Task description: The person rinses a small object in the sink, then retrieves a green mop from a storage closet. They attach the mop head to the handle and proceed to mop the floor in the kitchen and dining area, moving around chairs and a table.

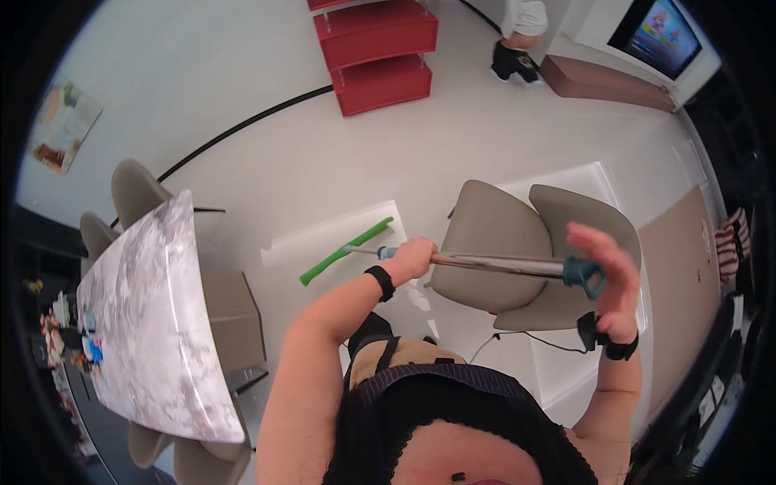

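My left hand [412,260] is wrapped around the metal pole of a floor mop [503,263]. The mop's long, narrow green head [321,268] lies on the pale floor, ahead and to the left of me. My right hand [612,285] is raised beside the teal grip [583,274] at the pole's upper end. Its fingers are extended and not closed around the grip; whether the palm touches it I cannot tell. Below the pole stands a taupe upholstered chair [494,236], partly hidden by it. Both wrists carry black bands.
A marble-patterned table [151,327] with taupe chairs [136,188] around it stands at left. Red shelving [382,73] is at the far side. Another person [524,27] stands near a brown bench [600,83] and a lit screen [664,30]. A dark cable [545,342] runs near my right wrist.
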`<state>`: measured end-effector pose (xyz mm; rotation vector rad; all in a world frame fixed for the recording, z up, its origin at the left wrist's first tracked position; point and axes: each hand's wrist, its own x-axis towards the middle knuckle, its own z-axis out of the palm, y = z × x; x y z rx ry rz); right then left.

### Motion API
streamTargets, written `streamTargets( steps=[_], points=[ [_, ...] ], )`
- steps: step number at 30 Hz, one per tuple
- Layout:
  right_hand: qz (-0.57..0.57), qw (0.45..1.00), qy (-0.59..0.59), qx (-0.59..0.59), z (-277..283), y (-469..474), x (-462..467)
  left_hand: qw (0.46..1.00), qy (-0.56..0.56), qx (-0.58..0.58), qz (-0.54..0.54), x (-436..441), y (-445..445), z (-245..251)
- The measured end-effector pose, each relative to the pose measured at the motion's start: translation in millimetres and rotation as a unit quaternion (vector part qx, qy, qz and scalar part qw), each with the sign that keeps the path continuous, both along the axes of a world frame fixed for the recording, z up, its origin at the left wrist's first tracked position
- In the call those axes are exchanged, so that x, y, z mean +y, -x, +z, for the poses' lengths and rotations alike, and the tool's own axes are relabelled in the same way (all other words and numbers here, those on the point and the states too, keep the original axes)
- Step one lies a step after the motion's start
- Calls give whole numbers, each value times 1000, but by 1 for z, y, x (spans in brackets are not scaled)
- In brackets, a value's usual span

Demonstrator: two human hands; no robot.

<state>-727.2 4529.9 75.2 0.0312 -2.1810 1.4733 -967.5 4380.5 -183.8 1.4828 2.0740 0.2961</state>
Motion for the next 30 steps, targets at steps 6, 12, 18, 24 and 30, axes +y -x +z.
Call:
streamTargets(
  steps=[6,12,18,24,30],
  points=[
    [-24,999,32,6,-6,80,-60,983,-46,-29,-174,31,57,-22],
    [-307,950,-8,49,-8,130,-84,958,-54,-188,-210,89,100,-32],
    [-454,890,-8,30,-44,164,-98,943,-86,-205,-246,143,121,-77],
    [-479,877,-12,-29,-155,201,-95,946,-96,-214,-224,174,160,-175],
    [-413,911,-19,3,-201,210,-87,950,-176,-170,-195,185,174,-236]
  ],
)
